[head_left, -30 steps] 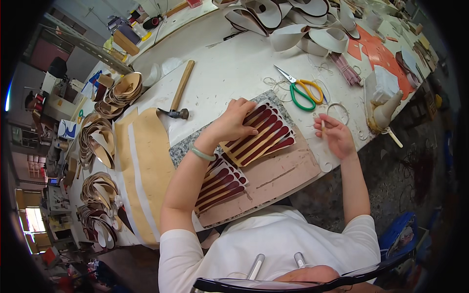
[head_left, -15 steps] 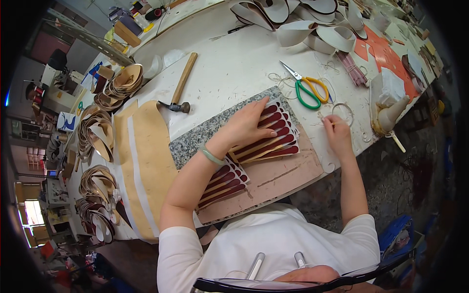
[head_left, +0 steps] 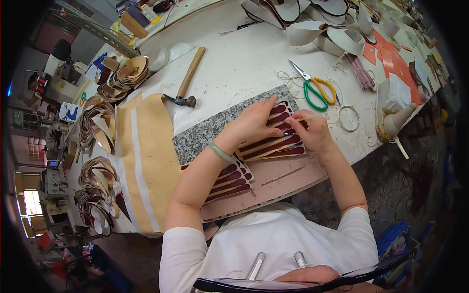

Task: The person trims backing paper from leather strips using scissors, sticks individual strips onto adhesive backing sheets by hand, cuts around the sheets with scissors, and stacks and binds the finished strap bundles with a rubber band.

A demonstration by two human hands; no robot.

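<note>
Dark red strips (head_left: 273,148) with rounded ends, parted by tan bands and partly white-edged, lie on a board in front of me. My left hand (head_left: 251,124) lies over them, fingers stretched and thumb spread, a green bangle (head_left: 220,151) on its wrist. Beside it, my right hand (head_left: 312,133) is closed in a pinch over the rounded ends. Something thin and pale shows at its fingers, too small to name. A second set of red strips (head_left: 227,183) lies nearer, partly under my left forearm. Beneath are a speckled grey stone slab (head_left: 195,139) and a pinkish board (head_left: 288,176).
Scissors (head_left: 315,90) with green and yellow handles and a wire ring (head_left: 348,118) lie right of the slab. A hammer (head_left: 188,78) lies behind. Tan sheet material (head_left: 156,146) and curled strip bundles (head_left: 100,122) are at left. A cone-shaped pot (head_left: 393,122) stands at the right edge.
My right hand has come left from the table beside the board to the red strips, next to my left hand. The left hand stays on the strips. The whole view has shifted slightly.
</note>
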